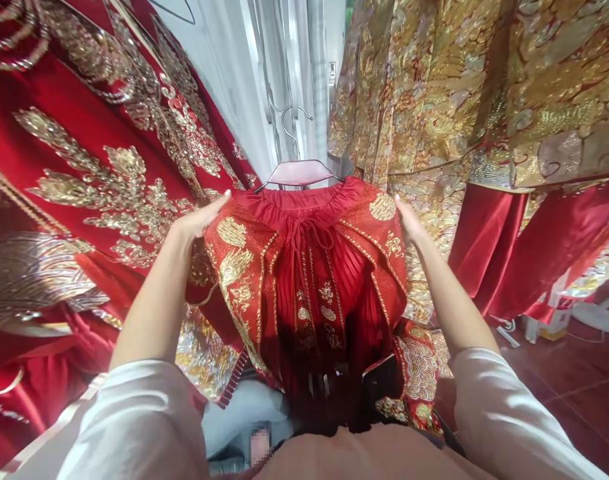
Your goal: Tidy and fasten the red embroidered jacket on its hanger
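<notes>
A red skirt (pixel 324 267) with gold embroidery, pleats and a gathered, tied waistband hangs in front of me. It is on a wire hanger (pixel 290 130) that has a pale pink panel (pixel 301 173) below its hook. My left hand (pixel 203 217) grips the skirt's left upper edge, thumb along the rim. At the opposite edge, my right hand (pixel 407 219) holds the cloth the same way. Most fingers of both hands are hidden behind the fabric. The skirt's lower part falls into dark shadow close to my body.
Red garments with gold and silver beading (pixel 129 180) hang close on the left. On the right are gold brocade garments (pixel 424 80) with red satin (pixel 489 233) beneath. Pale curtain-like cloth (pixel 234 73) is behind the hanger. A reddish tiled floor (pixel 574 387) shows at lower right.
</notes>
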`<state>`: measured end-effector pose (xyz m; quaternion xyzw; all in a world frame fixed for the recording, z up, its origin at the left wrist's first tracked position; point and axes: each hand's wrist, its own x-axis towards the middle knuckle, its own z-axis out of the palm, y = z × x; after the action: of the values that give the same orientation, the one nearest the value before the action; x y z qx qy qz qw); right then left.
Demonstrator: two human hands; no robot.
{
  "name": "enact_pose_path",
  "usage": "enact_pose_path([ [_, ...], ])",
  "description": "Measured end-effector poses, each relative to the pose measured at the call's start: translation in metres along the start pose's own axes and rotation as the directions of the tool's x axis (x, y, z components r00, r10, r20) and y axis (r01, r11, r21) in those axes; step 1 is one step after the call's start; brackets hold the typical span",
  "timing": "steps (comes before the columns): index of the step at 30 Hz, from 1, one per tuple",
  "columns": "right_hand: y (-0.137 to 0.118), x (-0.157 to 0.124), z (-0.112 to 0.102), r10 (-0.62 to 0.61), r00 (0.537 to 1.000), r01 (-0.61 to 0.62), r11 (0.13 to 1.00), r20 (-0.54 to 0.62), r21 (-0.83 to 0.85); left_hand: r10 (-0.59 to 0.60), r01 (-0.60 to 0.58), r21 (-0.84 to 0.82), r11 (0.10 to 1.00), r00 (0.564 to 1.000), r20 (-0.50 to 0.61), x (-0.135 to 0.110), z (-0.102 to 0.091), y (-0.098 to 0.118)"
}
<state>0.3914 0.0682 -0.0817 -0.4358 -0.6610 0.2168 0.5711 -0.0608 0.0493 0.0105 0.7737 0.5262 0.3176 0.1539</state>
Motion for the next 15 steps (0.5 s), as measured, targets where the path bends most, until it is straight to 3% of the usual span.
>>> enact_pose_path([
  [2, -0.02, 0.004, -0.009, -0.132, 0.991, 0.133, 0.99, 0.018, -0.045, 0.015, -0.009, -0.051, 0.999, 0.993, 0.119, -0.001, -0.003, 0.006],
  [3, -0.033, 0.006, -0.011, -0.208, 0.977, 0.21, 0.974, 0.038, -0.089, 0.062, -0.058, -0.039, 0.998, 0.991, 0.116, -0.002, -0.003, 0.01],
  [7, -0.071, 0.012, -0.002, -0.352, 0.917, 0.395, 0.868, 0.189, -0.301, 0.268, -0.26, 0.139, 0.956, 0.962, -0.048, -0.008, 0.006, 0.02],
  [11, -0.06, 0.025, 0.011, -0.334, 0.94, 0.34, 0.904, 0.071, -0.26, 0.359, -0.268, 0.276, 0.923, 0.857, -0.37, -0.01, 0.028, 0.029],
  [13, -0.045, 0.034, 0.013, -0.262, 0.965, 0.263, 0.954, 0.023, -0.146, 0.318, -0.209, 0.264, 0.942, 0.809, -0.495, -0.009, 0.036, 0.036],
  [15, -0.034, 0.044, 0.012, -0.167, 0.984, 0.171, 0.984, 0.067, -0.059, 0.228, -0.102, 0.252, 0.962, 0.81, -0.54, -0.008, 0.039, 0.043],
])
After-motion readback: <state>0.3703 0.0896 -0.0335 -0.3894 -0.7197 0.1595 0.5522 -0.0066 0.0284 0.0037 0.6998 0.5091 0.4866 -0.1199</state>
